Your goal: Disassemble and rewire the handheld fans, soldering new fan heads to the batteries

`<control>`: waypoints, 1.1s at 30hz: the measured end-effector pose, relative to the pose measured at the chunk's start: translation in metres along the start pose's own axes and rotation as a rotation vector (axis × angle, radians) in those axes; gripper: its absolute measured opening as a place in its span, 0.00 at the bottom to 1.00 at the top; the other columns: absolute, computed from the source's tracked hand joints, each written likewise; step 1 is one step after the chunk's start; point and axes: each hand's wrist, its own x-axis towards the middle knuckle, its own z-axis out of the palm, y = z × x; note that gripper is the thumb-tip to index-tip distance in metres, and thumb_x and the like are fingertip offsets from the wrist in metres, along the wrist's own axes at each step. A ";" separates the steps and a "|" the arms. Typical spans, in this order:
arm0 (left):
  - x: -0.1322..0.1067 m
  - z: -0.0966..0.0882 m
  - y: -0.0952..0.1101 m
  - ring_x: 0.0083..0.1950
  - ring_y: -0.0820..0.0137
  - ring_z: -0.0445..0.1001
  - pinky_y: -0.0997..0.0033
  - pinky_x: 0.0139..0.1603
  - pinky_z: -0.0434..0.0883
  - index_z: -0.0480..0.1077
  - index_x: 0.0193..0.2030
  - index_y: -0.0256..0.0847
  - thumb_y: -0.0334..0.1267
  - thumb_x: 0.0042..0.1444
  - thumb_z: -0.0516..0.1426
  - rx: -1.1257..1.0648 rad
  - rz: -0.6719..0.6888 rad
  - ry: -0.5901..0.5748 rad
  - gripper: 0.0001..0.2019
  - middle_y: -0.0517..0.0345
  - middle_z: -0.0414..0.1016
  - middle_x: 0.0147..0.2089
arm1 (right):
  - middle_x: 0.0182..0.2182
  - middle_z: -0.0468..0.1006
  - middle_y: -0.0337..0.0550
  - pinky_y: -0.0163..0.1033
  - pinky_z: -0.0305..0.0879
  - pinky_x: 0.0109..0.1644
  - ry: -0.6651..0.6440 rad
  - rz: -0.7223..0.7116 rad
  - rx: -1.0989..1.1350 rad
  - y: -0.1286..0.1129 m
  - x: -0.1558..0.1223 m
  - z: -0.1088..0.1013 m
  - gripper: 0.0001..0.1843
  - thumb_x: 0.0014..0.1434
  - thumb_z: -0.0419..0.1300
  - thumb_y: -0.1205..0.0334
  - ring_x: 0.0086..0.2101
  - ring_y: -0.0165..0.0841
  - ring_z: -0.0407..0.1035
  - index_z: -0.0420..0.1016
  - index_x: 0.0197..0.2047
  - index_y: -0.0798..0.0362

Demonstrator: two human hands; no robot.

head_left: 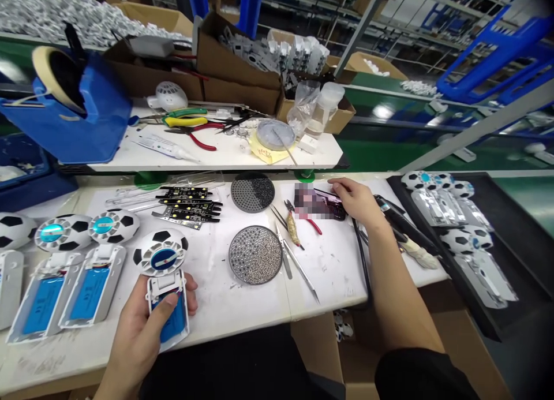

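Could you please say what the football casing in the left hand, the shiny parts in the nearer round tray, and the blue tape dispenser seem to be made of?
Football casing: probably hard, smooth plastic, judging by its moulded slots and thin walls.
Shiny parts: likely bare metal, given their bright glints.
Tape dispenser: apparently moulded plastic, somewhat glossy, with even colour and soft highlights.
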 end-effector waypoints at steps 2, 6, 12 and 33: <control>0.000 -0.001 -0.001 0.35 0.65 0.77 0.66 0.37 0.74 0.72 0.54 0.46 0.49 0.63 0.67 -0.007 0.004 -0.003 0.17 0.56 0.82 0.43 | 0.45 0.84 0.48 0.53 0.73 0.62 0.049 -0.011 0.033 0.001 -0.002 -0.002 0.23 0.76 0.55 0.46 0.48 0.42 0.79 0.82 0.59 0.51; 0.000 -0.001 -0.002 0.35 0.64 0.77 0.66 0.36 0.75 0.71 0.56 0.46 0.46 0.63 0.67 -0.037 0.033 -0.013 0.19 0.56 0.82 0.44 | 0.42 0.84 0.46 0.50 0.75 0.58 0.132 -0.032 0.071 0.003 -0.006 -0.012 0.22 0.74 0.53 0.47 0.46 0.43 0.80 0.82 0.57 0.49; 0.003 0.002 -0.002 0.34 0.66 0.79 0.67 0.35 0.77 0.69 0.55 0.43 0.44 0.62 0.66 -0.050 0.087 -0.009 0.18 0.56 0.81 0.43 | 0.46 0.84 0.51 0.54 0.73 0.58 0.250 -0.156 0.050 -0.045 -0.039 -0.008 0.19 0.72 0.57 0.51 0.47 0.47 0.78 0.84 0.55 0.51; -0.001 -0.004 -0.002 0.34 0.69 0.81 0.70 0.33 0.77 0.65 0.52 0.42 0.41 0.63 0.62 -0.133 0.214 -0.132 0.14 0.53 0.82 0.48 | 0.54 0.78 0.53 0.58 0.61 0.63 0.070 -0.833 -0.498 -0.225 -0.162 0.133 0.10 0.72 0.63 0.68 0.59 0.51 0.64 0.86 0.38 0.53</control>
